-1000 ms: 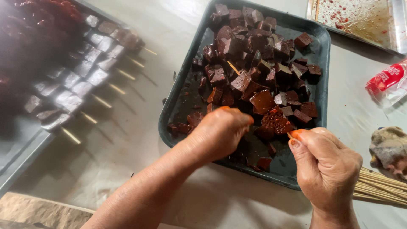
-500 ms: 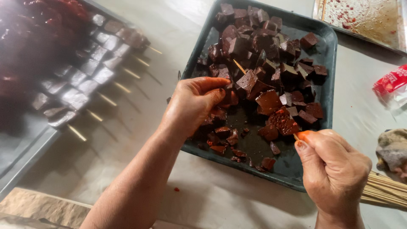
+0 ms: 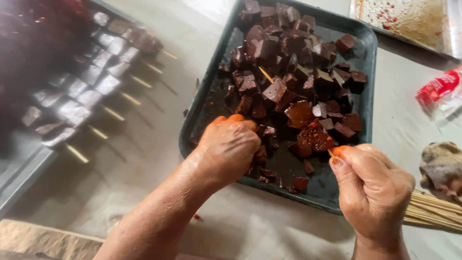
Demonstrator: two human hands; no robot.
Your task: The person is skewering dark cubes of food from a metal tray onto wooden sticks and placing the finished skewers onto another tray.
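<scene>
A dark rectangular tray (image 3: 365, 72) is seen on a pale desk (image 3: 159, 144), filled mostly in its far and middle part with dark red-brown cubes (image 3: 288, 62) coated in a reddish sauce. The near-left corner of the tray is largely bare, with a few small pieces scattered there.

The left hand (image 3: 226, 149) is placed over the near-left part of the tray, fingers curled together and pointing down into the cubes at its tips; whether a cube is actually pinched cannot be told, since the fingertips are hidden under the knuckles. Orange staining is noted on the fingers.

The right hand (image 3: 373, 185) is held at the near-right rim of the tray, closed around a thin wooden skewer (image 3: 331, 153), of which only a short tip shows by the thumb. A larger sauce-covered chunk (image 3: 316, 137) lies just beside that tip; contact cannot be confirmed.

A bundle of bare skewers (image 3: 435, 209) lies on the desk right of the right hand, with a crumpled cloth (image 3: 440, 163) beyond it. At the left, blurred, loaded skewers (image 3: 91, 91) are laid in a row on a second tray (image 3: 19, 178). A stained tray (image 3: 409, 19) sits at the far right, and a red-and-clear wrapper (image 3: 440, 89) lies near it.
</scene>
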